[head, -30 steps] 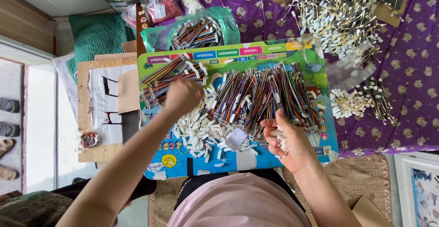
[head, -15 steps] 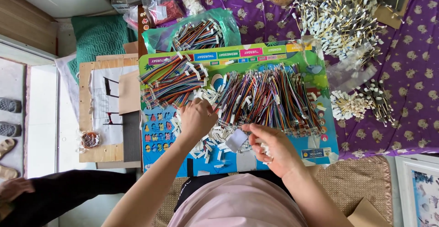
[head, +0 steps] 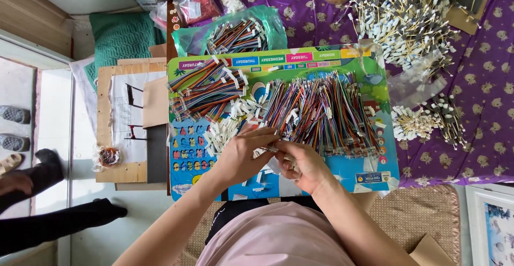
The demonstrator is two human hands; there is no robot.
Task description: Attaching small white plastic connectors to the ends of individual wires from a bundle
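My left hand and my right hand meet at the near middle of a colourful children's board. Together they pinch a small white connector with thin coloured wires. Loose white connectors lie just beyond my left hand. A big heap of multicoloured wire bundles spreads beyond my right hand. A second stack of finished wire bundles sits at the board's far left.
A clear bag of wire bundles lies behind the board. Piles of white-tipped wires cover the purple cloth on the right. A wooden board with paper lies left. Another person's dark-clothed legs are at the lower left.
My left hand came back from the far-left wire stack toward me and joined my right hand. A person's legs have entered at the lower left.
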